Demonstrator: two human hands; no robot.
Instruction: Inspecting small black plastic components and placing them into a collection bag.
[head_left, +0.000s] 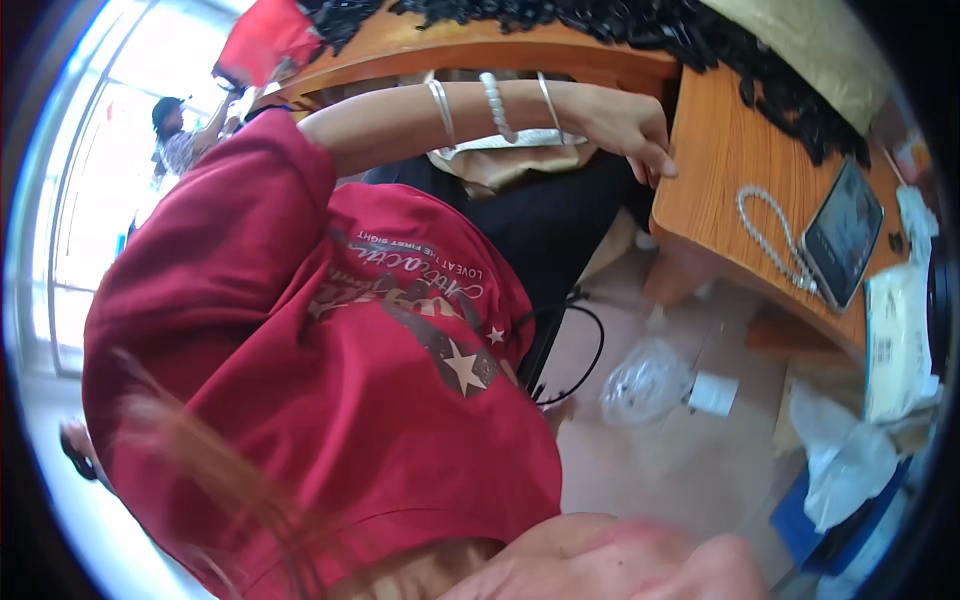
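Note:
My left hand [630,130] is at the corner of an orange-brown wooden table [720,150], its fingers curled down at the edge, with nothing visible in them. Silver bangles and a white beaded bracelet [494,105] circle that forearm. Beneath the forearm, on my dark trousers, lies a beige and white piece of material [490,172]. Blurred skin fills the bottom edge close to the camera; it looks like my right hand [690,570], but its fingers cannot be made out. To the right of my left hand lie a white bead string [752,200] and a smartphone [845,235].
Black pieces [600,25] are heaped along the table's far side, beside a beige sack [820,50]. A tissue pack [897,345] stands right. Clear plastic bag [645,380], white paper [713,393] and black cable [600,340] are on the floor. Another person [180,135] is far left.

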